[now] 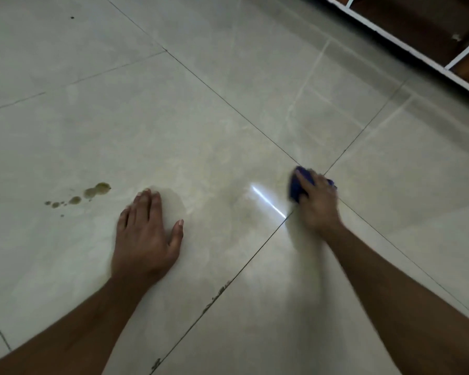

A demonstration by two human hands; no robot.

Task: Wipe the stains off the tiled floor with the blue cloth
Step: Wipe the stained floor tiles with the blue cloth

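Observation:
My right hand (pixel 318 201) presses a bunched blue cloth (pixel 297 189) onto the glossy grey tiled floor (pixel 228 77), right where four tiles meet. The hand is blurred. Most of the cloth is hidden under my fingers. My left hand (pixel 146 236) lies flat on the tile, palm down, fingers spread, holding nothing. A trail of brownish-green stains (pixel 92 192) sits just left of my left hand, the largest blot nearest the fingers and smaller drops trailing off to the left. A faint yellowish smear (pixel 244 212) shows on the tile between my hands.
A white-framed shelf unit with dark wooden compartments (pixel 417 28) runs along the top right corner. A small dark speck (pixel 72 17) lies far off at the upper left. Dark chips mark the grout line (pixel 217 293) between my forearms.

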